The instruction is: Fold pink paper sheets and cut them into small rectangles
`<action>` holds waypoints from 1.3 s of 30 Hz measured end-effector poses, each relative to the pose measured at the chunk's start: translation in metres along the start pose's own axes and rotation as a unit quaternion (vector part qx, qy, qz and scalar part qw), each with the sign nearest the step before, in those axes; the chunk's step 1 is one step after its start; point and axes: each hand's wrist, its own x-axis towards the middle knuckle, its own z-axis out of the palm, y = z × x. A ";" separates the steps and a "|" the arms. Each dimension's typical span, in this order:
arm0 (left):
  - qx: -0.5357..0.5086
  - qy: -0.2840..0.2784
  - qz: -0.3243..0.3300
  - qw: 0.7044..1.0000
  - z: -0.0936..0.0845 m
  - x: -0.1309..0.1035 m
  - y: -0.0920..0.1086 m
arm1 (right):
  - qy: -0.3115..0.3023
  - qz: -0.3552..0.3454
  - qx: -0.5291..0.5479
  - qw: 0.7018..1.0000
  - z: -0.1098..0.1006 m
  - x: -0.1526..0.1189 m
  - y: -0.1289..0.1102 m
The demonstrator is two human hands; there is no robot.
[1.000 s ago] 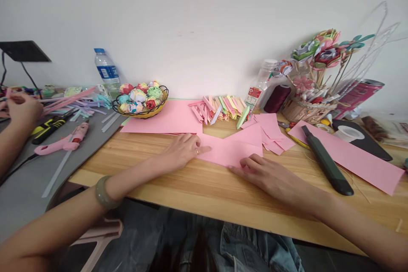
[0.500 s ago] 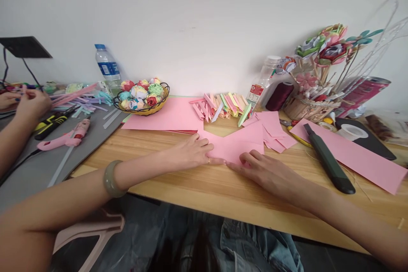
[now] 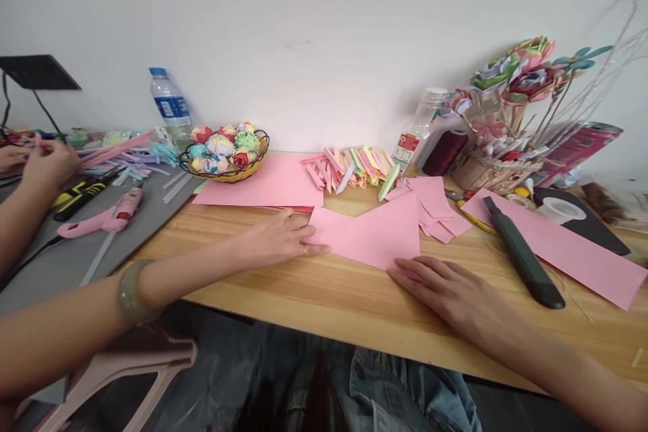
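Wood tabletop (image 3: 283, 314) runs full width near to far, approx.; gray surface (image 3: 146, 216) covers the L side. Paper flower bouquet (image 3: 534, 84) stands far R in a stick-sided pot (image 3: 499, 175), pink can (image 3: 572, 145) tilted just R of it. Long pink strip (image 3: 582, 256) lies R, w/ dk green box cutter (image 3: 524, 253) across its L part. Pink paper stack (image 3: 283, 185) lies far, L of ctr.

Pink paper sheet (image 3: 374, 233) is flat at ctr of tabletop, V-shaped dip in its far edge. L hand (image 3: 283, 236) is on its L end, fingers slightly spread. R hand (image 3: 450, 287) is at its near R corner, fingers close together; can't tell if they pinch the paper.

Another person's hand (image 3: 48, 165) is far L, item in it too small to ID.

Water bottle (image 3: 171, 104), blue cap, stands far L behind a basket (image 3: 233, 177) of paper flowers. Pink glue gun (image 3: 109, 219) lies L on gray. Folded paper strips (image 3: 349, 169), multicolor, sit in a pile far ctr; sm. pink pieces (image 3: 433, 206) overlap just R of the sheet. Dk purple thread spool (image 3: 445, 152) leans far R. Bangle (image 3: 130, 291) on L wrist.
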 end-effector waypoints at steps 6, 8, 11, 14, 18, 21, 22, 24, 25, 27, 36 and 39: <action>-0.053 -0.049 -0.014 0.997 -0.001 -0.013 -0.006 | 0.015 0.031 0.027 0.999 -0.006 -0.026 0.003; -0.086 -0.053 -0.021 0.995 0.000 -0.017 -0.007 | 0.016 0.042 0.029 0.999 -0.006 -0.032 0.003; -0.135 -0.051 -0.041 0.989 0.007 -0.026 -0.009 | 0.017 0.045 0.028 0.998 -0.005 -0.036 0.002; -0.170 -0.037 -0.061 0.983 0.013 -0.032 -0.009 | 0.022 0.047 0.028 0.998 -0.003 -0.036 0.001; -0.206 0.011 -0.057 0.977 0.017 -0.036 -0.011 | 0.023 0.059 0.034 0.997 0.000 -0.039 -0.001; -0.226 0.057 -0.036 0.972 0.019 -0.038 -0.015 | 0.024 0.065 0.038 0.997 0.002 -0.041 -0.002; -0.231 0.079 -0.030 0.969 0.020 -0.037 -0.016 | 0.025 0.065 0.040 0.997 0.002 -0.042 -0.002; -0.247 0.137 -0.034 0.959 0.021 -0.033 -0.019 | 0.032 0.063 0.041 0.997 0.002 -0.041 -0.002; -0.258 0.168 -0.044 0.950 0.021 -0.028 -0.020 | 0.035 0.062 0.040 0.997 0.001 -0.041 -0.002; -0.286 0.214 -0.086 0.930 0.018 -0.013 -0.018 | 0.044 0.060 0.035 0.997 0.000 -0.040 -0.002; -0.317 -0.064 -0.297 0.899 -0.005 0.096 0.007 | 0.079 0.301 -0.064 0.948 -0.010 -0.054 0.016; -0.324 -0.123 -0.311 0.885 -0.009 0.108 0.006 | 0.000 0.461 -0.049 0.886 -0.005 -0.063 0.038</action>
